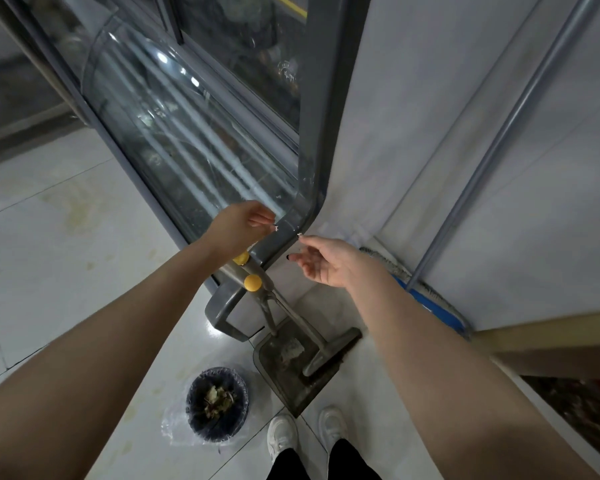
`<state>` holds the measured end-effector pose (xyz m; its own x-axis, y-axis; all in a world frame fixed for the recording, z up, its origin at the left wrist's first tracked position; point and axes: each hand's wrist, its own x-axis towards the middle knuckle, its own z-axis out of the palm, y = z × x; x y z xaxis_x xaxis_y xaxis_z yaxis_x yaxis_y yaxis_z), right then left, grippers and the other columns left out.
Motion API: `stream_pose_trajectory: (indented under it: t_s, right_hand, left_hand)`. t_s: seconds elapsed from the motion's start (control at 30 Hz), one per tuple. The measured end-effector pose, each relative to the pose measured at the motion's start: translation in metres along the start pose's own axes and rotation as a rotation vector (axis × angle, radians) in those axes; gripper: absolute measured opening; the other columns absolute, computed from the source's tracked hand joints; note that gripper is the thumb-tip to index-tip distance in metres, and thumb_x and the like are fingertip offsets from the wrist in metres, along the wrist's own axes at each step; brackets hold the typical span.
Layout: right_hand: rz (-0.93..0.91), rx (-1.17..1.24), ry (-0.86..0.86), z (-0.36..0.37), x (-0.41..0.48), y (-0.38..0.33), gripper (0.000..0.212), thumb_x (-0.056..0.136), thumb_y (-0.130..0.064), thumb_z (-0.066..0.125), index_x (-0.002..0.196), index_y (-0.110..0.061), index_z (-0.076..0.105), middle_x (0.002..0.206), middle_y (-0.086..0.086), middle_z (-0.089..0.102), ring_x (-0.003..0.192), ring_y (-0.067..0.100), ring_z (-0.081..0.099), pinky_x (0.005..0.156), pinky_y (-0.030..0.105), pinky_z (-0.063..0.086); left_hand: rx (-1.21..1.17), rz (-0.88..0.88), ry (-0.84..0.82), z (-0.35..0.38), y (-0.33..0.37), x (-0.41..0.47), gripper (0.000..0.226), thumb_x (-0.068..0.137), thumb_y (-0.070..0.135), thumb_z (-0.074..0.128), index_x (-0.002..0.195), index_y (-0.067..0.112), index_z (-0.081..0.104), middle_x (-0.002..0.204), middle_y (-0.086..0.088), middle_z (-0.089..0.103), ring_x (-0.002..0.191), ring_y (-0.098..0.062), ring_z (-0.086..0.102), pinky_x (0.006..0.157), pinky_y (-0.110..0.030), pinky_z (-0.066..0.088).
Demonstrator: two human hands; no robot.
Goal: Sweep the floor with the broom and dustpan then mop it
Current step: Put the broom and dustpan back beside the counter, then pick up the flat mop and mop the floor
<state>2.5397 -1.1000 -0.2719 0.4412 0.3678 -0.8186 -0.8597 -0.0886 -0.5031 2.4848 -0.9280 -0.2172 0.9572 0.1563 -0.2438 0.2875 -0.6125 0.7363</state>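
Presently the broom [327,352] and dustpan [291,389] stand parked against the corner of the case [293,216], handles upright with their yellow caps just below the left hand [241,225]. The mop [433,303] leans on the wall [413,116] to the right, its head on the floor [66,220].

Hand state: the left hand has its fingers curled and pinches a small white scrap [276,228]. The right hand [326,266] is slack, with its fingers loose and spread. A white fleck [300,234] shows at its forefinger tip; whether it is gripped cannot be told.

Step in hand (judged): stray bits are being cleared by hand before mopping. The operator should:

1. Carry each bit over the bin [219,371] and release it low, since paper drifts.
2. Leave the parked handles undisturbed; they rest on a rounded edge and would slide easily.
3. Take the mop by its pole, well above the head.

Materials:

- The case has curved, glossy glass in a smooth grey frame.
- The dustpan is dull grey plastic, flat-bottomed, and holds pale debris.
- The bin is round, lined with dark film, and holds dry litter.
- The mop head is flat and blue with a shaggy grey fringe.
- The floor is glazed pale tile, stained yellow in places.
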Motion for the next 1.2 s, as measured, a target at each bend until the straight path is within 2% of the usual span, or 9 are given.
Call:
stream_pose_trajectory:
  t_s: [0.13, 0.27, 0.33, 0.5, 0.63, 0.83, 0.97, 1.07, 1.2]
  right_hand:
    - [-0.156, -0.025, 0.035, -0.016, -0.045, -0.020, 0.021, 0.090, -0.020, 0.064, 0.077, -0.009, 0.052, 0.066, 0.012, 0.069, 0.042, 0.012, 0.061, 0.043, 0.018, 0.049]
    - [-0.280, -0.102, 0.067, -0.038, -0.095, -0.034, 0.022, 0.089, -0.027, 0.065, 0.092, -0.008, 0.054, 0.078, 0.011, 0.071, 0.047, 0.013, 0.062, 0.049, 0.021, 0.052]
    - [-0.347, -0.117, 0.098, -0.051, -0.123, -0.040, 0.025, 0.089, -0.029, 0.065, 0.098, -0.008, 0.055, 0.087, 0.012, 0.070, 0.052, 0.015, 0.064, 0.052, 0.024, 0.053]
    - [-0.572, -0.066, 0.230, -0.089, -0.184, -0.057, 0.012, 0.092, -0.025, 0.061, 0.092, -0.014, 0.057, 0.085, 0.007, 0.066, 0.063, 0.016, 0.060, 0.054, 0.026, 0.052]
    - [-0.673, -0.044, 0.337, -0.132, -0.223, -0.075, 0.014, 0.094, -0.023, 0.059, 0.083, -0.015, 0.055, 0.079, 0.004, 0.062, 0.064, 0.014, 0.057, 0.058, 0.027, 0.049]
    - [-0.750, -0.061, 0.296, -0.208, -0.251, -0.089, 0.014, 0.093, -0.027, 0.059, 0.084, -0.017, 0.056, 0.085, 0.002, 0.061, 0.076, 0.016, 0.059, 0.072, 0.032, 0.052]
    - [-0.778, -0.051, 0.259, -0.262, -0.261, -0.105, 0.011, 0.092, -0.028, 0.060, 0.089, -0.019, 0.055, 0.088, 0.002, 0.061, 0.075, 0.014, 0.059, 0.064, 0.028, 0.053]
    - [-0.799, -0.061, 0.250, -0.298, -0.268, -0.119, 0.010, 0.093, -0.026, 0.060, 0.091, -0.018, 0.056, 0.092, 0.004, 0.059, 0.079, 0.016, 0.059, 0.069, 0.030, 0.053]
    - [-0.794, -0.075, 0.256, -0.332, -0.274, -0.135, 0.030, 0.092, -0.029, 0.061, 0.115, -0.010, 0.055, 0.105, 0.008, 0.059, 0.093, 0.020, 0.059, 0.075, 0.033, 0.054]
  left_hand:
    - [-0.022, 0.063, -0.004, 0.009, 0.033, -0.015, 0.023, 0.088, 0.012, 0.062, 0.111, 0.009, 0.063, 0.108, -0.002, 0.068, 0.096, -0.008, 0.060, 0.085, -0.016, 0.040]
    - [-0.158, 0.125, -0.010, 0.020, 0.074, -0.029, 0.019, 0.088, 0.010, 0.061, 0.107, 0.010, 0.063, 0.101, -0.002, 0.068, 0.100, -0.018, 0.064, 0.094, -0.032, 0.048]
    - [-0.214, 0.137, -0.035, 0.025, 0.100, -0.034, 0.015, 0.089, 0.012, 0.059, 0.104, 0.015, 0.062, 0.104, -0.006, 0.068, 0.102, -0.021, 0.063, 0.093, -0.035, 0.049]
    - [-0.366, 0.176, -0.060, 0.043, 0.169, -0.042, 0.019, 0.090, 0.010, 0.056, 0.109, 0.012, 0.058, 0.110, -0.012, 0.065, 0.103, -0.021, 0.061, 0.085, -0.032, 0.050]
    - [-0.468, 0.204, -0.072, 0.060, 0.224, -0.043, 0.023, 0.091, 0.006, 0.053, 0.114, 0.008, 0.055, 0.107, -0.010, 0.062, 0.096, -0.017, 0.060, 0.076, -0.025, 0.048]
    - [-0.521, 0.230, -0.080, 0.109, 0.294, -0.039, 0.025, 0.092, 0.007, 0.052, 0.117, 0.008, 0.054, 0.107, -0.009, 0.062, 0.095, -0.016, 0.060, 0.078, -0.024, 0.049]
    - [-0.521, 0.203, -0.044, 0.152, 0.337, -0.032, 0.020, 0.093, 0.008, 0.052, 0.112, 0.011, 0.054, 0.109, -0.009, 0.062, 0.098, -0.017, 0.060, 0.086, -0.034, 0.049]
    - [-0.569, 0.186, 0.005, 0.178, 0.364, -0.025, 0.018, 0.093, 0.008, 0.053, 0.111, 0.010, 0.054, 0.107, -0.009, 0.062, 0.098, -0.019, 0.060, 0.090, -0.037, 0.048]
    - [-0.574, 0.172, 0.018, 0.204, 0.387, -0.018, 0.024, 0.094, 0.007, 0.050, 0.118, 0.005, 0.053, 0.108, -0.008, 0.061, 0.098, -0.019, 0.058, 0.083, -0.032, 0.050]
